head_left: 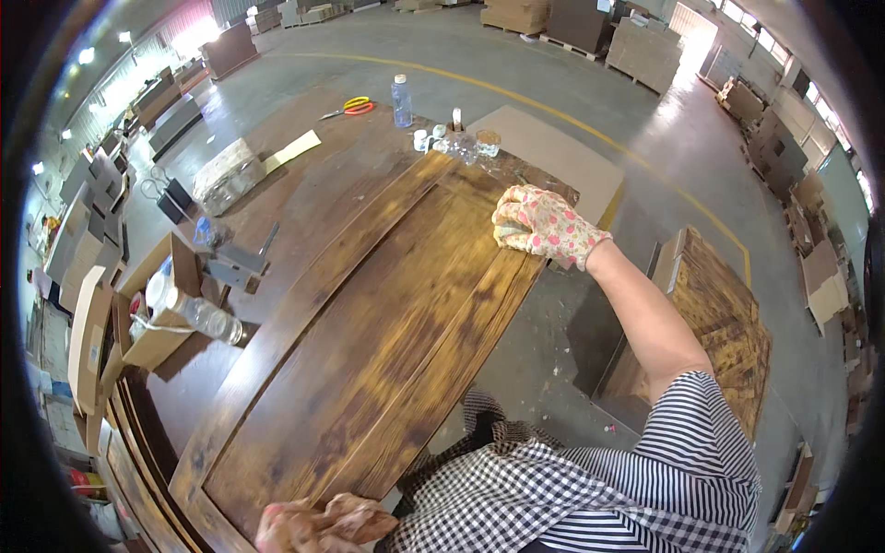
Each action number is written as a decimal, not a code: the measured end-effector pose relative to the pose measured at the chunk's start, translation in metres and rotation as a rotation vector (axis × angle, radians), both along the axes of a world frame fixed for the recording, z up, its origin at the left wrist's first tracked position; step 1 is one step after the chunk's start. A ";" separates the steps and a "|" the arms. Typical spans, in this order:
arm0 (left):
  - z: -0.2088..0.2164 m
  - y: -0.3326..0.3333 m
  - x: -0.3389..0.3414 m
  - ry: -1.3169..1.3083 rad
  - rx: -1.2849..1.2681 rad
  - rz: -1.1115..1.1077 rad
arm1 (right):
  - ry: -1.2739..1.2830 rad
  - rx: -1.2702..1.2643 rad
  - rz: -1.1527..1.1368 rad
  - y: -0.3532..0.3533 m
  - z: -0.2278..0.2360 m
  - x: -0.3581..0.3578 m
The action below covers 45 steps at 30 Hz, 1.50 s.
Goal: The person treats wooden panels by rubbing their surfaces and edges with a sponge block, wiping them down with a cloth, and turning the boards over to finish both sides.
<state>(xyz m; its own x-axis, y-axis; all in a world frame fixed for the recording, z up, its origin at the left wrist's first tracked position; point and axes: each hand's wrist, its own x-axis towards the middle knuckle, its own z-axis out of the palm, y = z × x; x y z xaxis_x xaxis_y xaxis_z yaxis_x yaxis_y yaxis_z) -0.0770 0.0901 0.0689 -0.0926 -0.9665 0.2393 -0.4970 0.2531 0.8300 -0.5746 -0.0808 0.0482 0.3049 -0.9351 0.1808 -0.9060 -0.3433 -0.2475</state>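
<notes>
A brown wood-grain panel with a raised frame lies slantwise on the worktable, its long side towards me. At its far right corner is my right hand in a floral glove, with fingers curled closed. A pale bit shows between the fingers, too small to name. My left hand, also in a patterned glove, is at the panel's near end by the lower edge of the picture. It is blurred, and its fingers cannot be made out.
On the table are scissors, a blue bottle, a glass jar, a wrapped block and an open carton with a clear bottle leaning out. More wood-grain panels lie low at the right.
</notes>
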 end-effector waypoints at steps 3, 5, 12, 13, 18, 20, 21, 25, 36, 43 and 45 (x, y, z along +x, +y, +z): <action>-0.030 -0.040 -0.051 -0.259 -0.056 -0.094 | -0.068 -0.081 0.199 -0.019 -0.007 -0.026; -0.042 -0.051 -0.080 -0.381 -0.089 -0.106 | -0.111 -0.094 0.314 -0.037 -0.011 -0.031; -0.062 -0.055 -0.122 -0.324 0.087 0.193 | -0.136 -0.122 0.462 -0.153 -0.019 -0.011; -0.064 -0.054 -0.120 -0.299 0.141 0.210 | -0.156 -0.138 0.489 -0.157 -0.019 -0.014; -0.070 -0.048 -0.112 -0.036 0.266 0.288 | -0.191 -0.032 0.519 -0.111 -0.006 -0.053; -0.069 -0.051 -0.117 -0.003 0.347 0.285 | -0.213 0.074 0.439 -0.070 -0.003 -0.074; -0.067 -0.055 -0.120 0.012 0.387 0.284 | -0.241 0.069 0.428 -0.054 -0.002 -0.083; -0.055 -0.081 -0.141 -0.132 0.259 0.271 | -0.052 -0.094 0.163 -0.036 -0.001 -0.114; 0.020 -0.225 -0.290 -0.095 -0.208 -0.181 | -1.138 0.215 0.795 0.006 -0.048 -0.039; -0.067 -0.284 -0.393 -0.626 -0.473 -1.123 | -1.335 0.859 0.568 0.025 -0.067 -0.022; -0.072 -0.305 -0.398 -0.864 -0.688 -0.858 | -1.251 0.498 0.498 0.028 -0.060 -0.023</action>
<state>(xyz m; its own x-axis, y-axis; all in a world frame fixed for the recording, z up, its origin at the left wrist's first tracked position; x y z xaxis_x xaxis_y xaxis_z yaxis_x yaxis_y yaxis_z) -0.4751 -0.2147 -0.0033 -0.9477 -0.2480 0.2008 -0.2662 0.9615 -0.0689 -0.5979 -0.0523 -0.0120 0.5014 -0.8249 0.2610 0.1789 -0.1963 -0.9641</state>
